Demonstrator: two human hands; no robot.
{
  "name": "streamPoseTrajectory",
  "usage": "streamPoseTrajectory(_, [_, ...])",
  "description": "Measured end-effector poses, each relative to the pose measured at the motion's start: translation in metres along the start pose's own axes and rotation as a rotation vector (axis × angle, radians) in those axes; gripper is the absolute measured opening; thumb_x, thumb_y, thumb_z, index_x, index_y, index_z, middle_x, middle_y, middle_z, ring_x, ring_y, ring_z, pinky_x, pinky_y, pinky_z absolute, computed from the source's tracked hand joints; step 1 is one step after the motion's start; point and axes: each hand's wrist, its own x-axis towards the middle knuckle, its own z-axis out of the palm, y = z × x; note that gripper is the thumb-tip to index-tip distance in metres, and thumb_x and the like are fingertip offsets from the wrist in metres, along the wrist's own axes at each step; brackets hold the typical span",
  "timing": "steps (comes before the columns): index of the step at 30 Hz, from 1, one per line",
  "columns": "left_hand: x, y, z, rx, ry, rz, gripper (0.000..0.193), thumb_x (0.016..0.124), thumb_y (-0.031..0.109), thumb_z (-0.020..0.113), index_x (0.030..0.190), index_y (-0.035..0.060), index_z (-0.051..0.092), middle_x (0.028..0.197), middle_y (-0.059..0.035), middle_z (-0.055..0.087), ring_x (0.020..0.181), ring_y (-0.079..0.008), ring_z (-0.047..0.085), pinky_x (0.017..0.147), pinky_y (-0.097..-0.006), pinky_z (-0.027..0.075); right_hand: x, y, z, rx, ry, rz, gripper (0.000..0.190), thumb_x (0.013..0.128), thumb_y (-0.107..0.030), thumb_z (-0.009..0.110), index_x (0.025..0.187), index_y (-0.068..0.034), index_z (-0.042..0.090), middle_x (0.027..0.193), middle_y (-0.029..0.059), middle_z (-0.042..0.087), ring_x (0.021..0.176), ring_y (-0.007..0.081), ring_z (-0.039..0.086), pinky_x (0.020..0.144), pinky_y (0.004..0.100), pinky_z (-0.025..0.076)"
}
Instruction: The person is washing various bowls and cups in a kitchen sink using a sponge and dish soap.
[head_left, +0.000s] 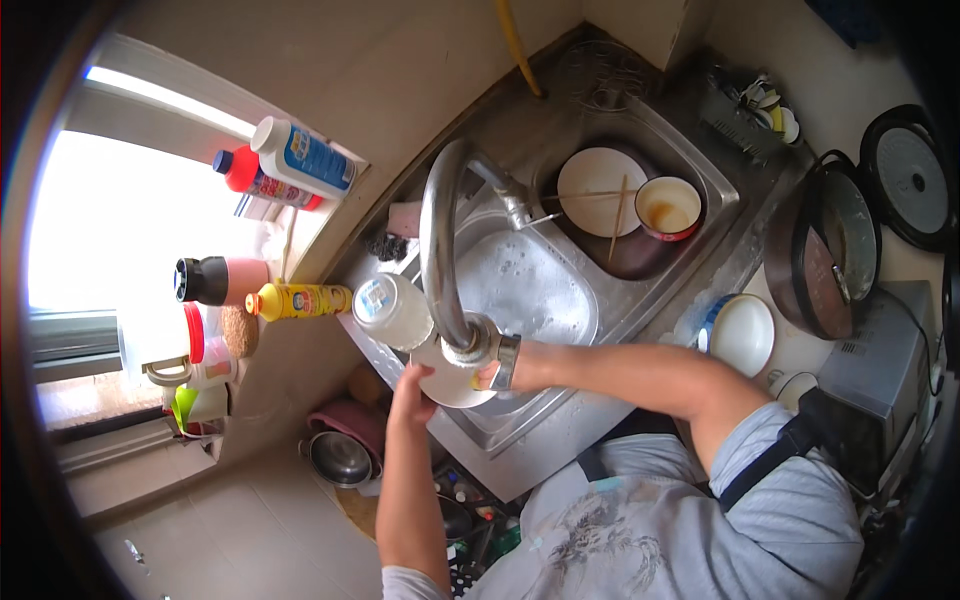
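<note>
Below the tap's spout, my left hand (412, 396) grips the left rim of a white bowl or plate (455, 384) with thumb and fingers. From the right, my right hand (517, 366) reaches to the same dish; its fingers are partly hidden behind the tap head (478, 341). A small yellow thing, perhaps a sponge, shows at those fingertips. An upturned clear jar (394, 311) stands just beyond my left hand. Suds and water lie in the steel sink basin (517, 285). In the other basin are a white plate (592, 176), wooden chopsticks (619, 217) and an enamel-like bowl (669, 210).
The curved metal tap (439, 225) arches over the near basin. A yellow squeeze bottle (304, 301) and other bottles line the window ledge at left. On the right are a blue-rimmed bowl (742, 335), a large pan (810, 255) and a cutlery rack (739, 124).
</note>
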Motion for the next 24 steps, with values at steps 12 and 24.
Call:
streamPoseTrajectory(12, [-0.007,0.01,0.025,0.049,-0.029,-0.124,0.057,0.066,0.01,0.045,0.122,0.0016,0.036,0.11,-0.0133,0.05,0.099,-0.0292,0.054,0.085,-0.0409,0.046,0.0,-0.036,-0.042,0.032,0.064,-0.114,0.029,0.072,-0.016,0.056,0.093,0.004,0.058,0.083,0.0221,0.062,0.083,0.0385,0.059,0.073,0.0443,0.048])
streamPoseTrajectory(24, [0.001,-0.014,0.013,-0.007,0.084,0.091,0.053,0.066,0.011,0.049,0.118,0.0024,0.04,0.11,-0.0137,0.051,0.102,-0.0266,0.052,0.091,-0.0399,0.042,-0.002,-0.048,-0.057,-0.135,-0.018,-0.095,0.036,0.08,-0.007,0.044,0.113,-0.011,0.056,0.084,0.01,0.063,0.081,0.0257,0.061,0.077,0.0354,0.047])
